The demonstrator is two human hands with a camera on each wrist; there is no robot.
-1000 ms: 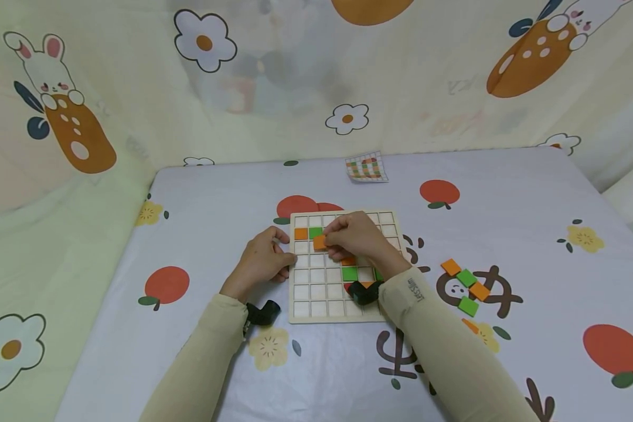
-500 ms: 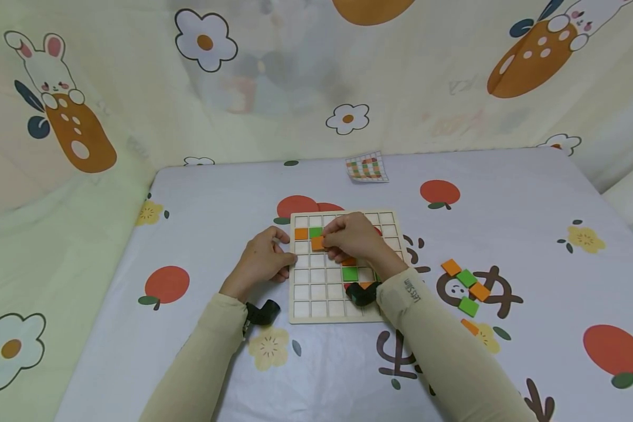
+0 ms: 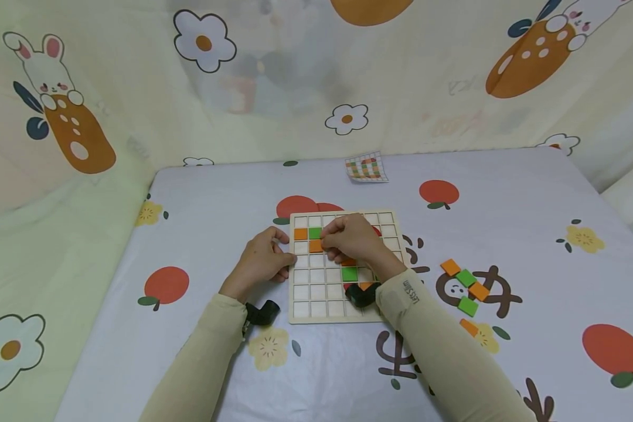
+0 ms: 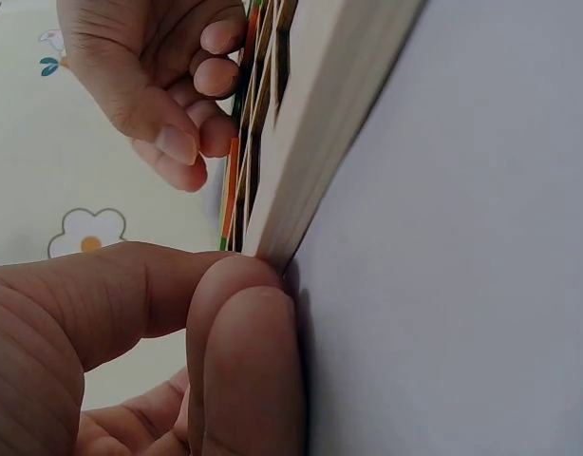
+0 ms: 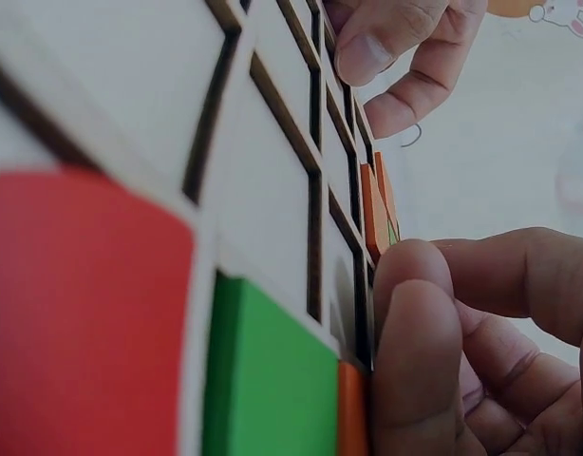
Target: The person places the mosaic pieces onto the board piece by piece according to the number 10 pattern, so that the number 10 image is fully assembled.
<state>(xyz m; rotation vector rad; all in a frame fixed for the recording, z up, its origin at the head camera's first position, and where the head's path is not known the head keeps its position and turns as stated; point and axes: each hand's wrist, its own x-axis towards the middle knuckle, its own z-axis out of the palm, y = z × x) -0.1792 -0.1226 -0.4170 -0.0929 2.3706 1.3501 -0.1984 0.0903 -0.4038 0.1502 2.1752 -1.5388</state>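
Note:
A wooden grid board (image 3: pixel 310 293) lies on the table. My left hand (image 3: pixel 259 256) holds its left edge, with the fingertips against the rim (image 4: pixel 306 142) in the left wrist view. Over the upper middle, my right hand (image 3: pixel 360 237) pinches the right edge of an orange tile (image 3: pixel 315 246) that sits at a cell in the third row. An orange tile (image 3: pixel 300 234) and a green tile (image 3: pixel 315 232) lie in the row above. Closer to me are another green tile (image 3: pixel 350 274) and, in the right wrist view, a red piece (image 5: pixel 87 313). My right hand and wrist hide several cells.
Several loose orange and green tiles (image 3: pixel 466 278) lie right of the board, one orange tile (image 3: pixel 469 327) nearer to me. A small patterned card (image 3: pixel 366 167) lies at the back of the table. Black wrist cameras (image 3: pixel 264 313) sit close to the board.
My right hand has shifted slightly left and down with the orange tile, which now lines up with a cell beneath the green one. My left hand stays at the board's edge.

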